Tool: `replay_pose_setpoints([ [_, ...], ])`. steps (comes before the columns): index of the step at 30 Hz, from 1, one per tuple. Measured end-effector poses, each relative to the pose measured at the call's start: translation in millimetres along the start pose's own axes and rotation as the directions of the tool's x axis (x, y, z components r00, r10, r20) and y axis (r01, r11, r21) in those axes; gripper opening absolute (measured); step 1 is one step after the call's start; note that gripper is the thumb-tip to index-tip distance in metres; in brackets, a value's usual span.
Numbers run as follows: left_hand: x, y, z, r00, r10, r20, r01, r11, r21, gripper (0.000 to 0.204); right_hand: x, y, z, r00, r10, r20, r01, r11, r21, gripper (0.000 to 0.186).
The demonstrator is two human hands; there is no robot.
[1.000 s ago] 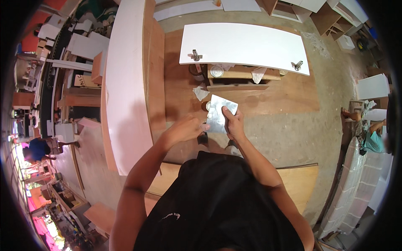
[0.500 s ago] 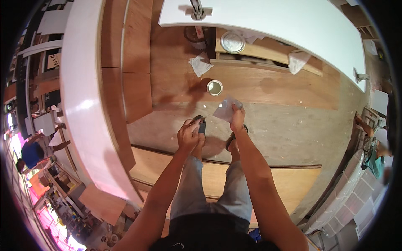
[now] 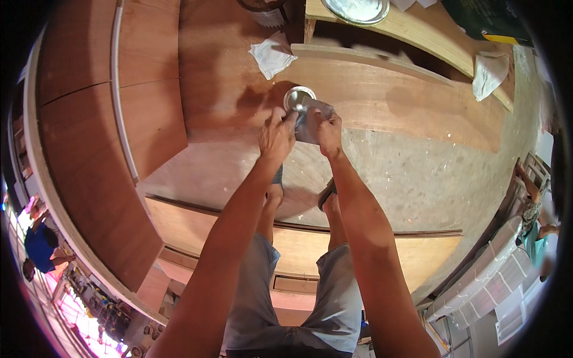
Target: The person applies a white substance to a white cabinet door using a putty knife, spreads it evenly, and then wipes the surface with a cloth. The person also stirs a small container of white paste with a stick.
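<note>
Beneath my hands a round open can (image 3: 290, 95) stands on the wooden board, its near rim partly covered by my fingers. My left hand (image 3: 277, 136) is closed at the can's near side around a thin flat tool, mostly hidden by the fingers. My right hand (image 3: 329, 132) pinches a thin grey flat plate (image 3: 308, 132) beside it, tilted over the can's near right edge. A small whitish dab shows between the two hands, by the can's mouth.
A crumpled white cloth (image 3: 271, 55) lies beyond the can. Farther off, a round lid (image 3: 358, 8) rests on a wooden plank frame, with another cloth (image 3: 490, 75) to the right. Reddish wooden panels (image 3: 83, 143) stand at left. Other people (image 3: 40, 244) are at both sides.
Both hands have moved forward and closer together, from over my feet to the can. My view has tipped toward me, so the white panel at the top is out of sight.
</note>
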State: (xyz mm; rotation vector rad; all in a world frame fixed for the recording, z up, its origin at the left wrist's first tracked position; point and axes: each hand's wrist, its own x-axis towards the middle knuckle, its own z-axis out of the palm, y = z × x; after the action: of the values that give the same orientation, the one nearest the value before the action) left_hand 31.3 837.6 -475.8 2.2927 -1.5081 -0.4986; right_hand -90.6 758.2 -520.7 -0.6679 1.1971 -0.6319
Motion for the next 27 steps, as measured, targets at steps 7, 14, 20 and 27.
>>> replay_pose_setpoints([
  [7,21.7,-80.4,90.4,0.88,-0.431,0.199,0.466,0.703,-0.538,0.023,-84.1,37.8,-64.1,0.934,0.345,0.091,-0.334,0.935,-0.118,0.016],
  [14,8.2,-87.0,111.8,0.534,-0.655,0.534,0.7,-0.012,-0.714,0.017,-173.3,107.3,-132.0,0.945,0.323,-0.041,-0.325,0.945,-0.042,0.018],
  [20,4.1,-106.3,120.0,0.672,-0.654,0.348,0.65,0.297,-0.699,0.018,-185.3,91.1,-120.3,0.887,0.46,-0.038,-0.455,0.886,0.092,0.018],
  [27,18.0,-118.6,108.7,0.758,-0.605,0.246,0.621,0.552,-0.557,0.019,-172.4,88.7,-114.0,0.906,0.421,-0.042,-0.416,0.904,0.099,0.016],
])
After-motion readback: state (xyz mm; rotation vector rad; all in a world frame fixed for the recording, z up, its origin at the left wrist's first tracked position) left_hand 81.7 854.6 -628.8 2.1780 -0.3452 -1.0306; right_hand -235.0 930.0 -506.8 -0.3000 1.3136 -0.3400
